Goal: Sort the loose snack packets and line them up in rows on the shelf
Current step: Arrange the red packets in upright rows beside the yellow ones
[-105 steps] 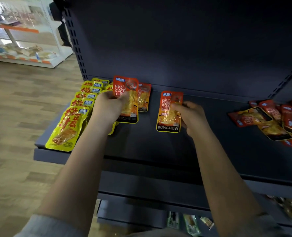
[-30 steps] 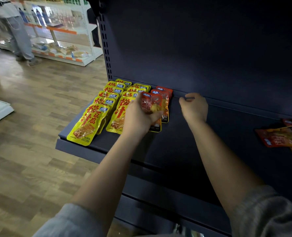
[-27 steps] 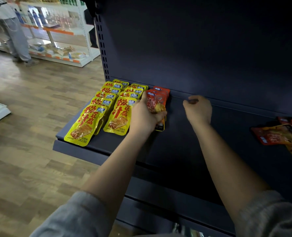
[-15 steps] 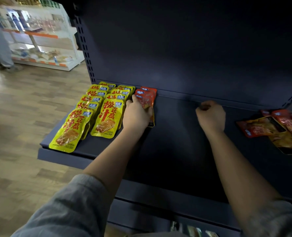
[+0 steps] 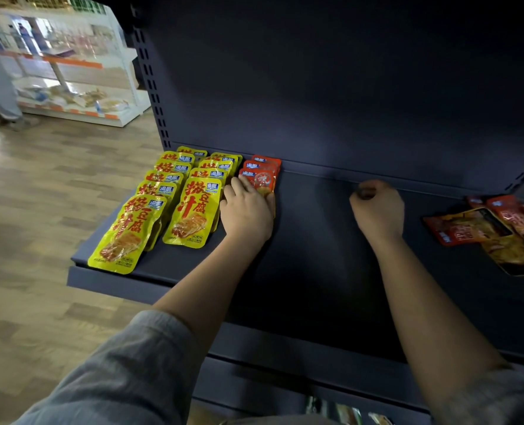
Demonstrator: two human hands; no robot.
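Pressing down on the front of the red row [image 5: 262,176], the left hand [image 5: 248,211] lies flat with its fingers [image 5: 242,187] stretched forward over the top packet, steadying it, not gripping it. Just beyond those fingertips two or three more red packets overlap back to the rear wall. Immediately outward of the fingers stand two finished rows of yellow packets [image 5: 175,197], shingled from the back to near the front lip of the shelf [image 5: 316,271].

The right hand [image 5: 377,210] is curled into a loose fist, knuckles toward the back wall, and seems to hold nothing; whether something small sits inside the curl I cannot tell. Well off past its fingers, toward the far end, a loose heap of red packets [image 5: 493,231] lies jumbled and overlapping.

By my reckoning the yellow sorting is done and the red row is barely begun. That heap needs carrying over and laying in line, perhaps filling further rows across the bare stretch between the hands.
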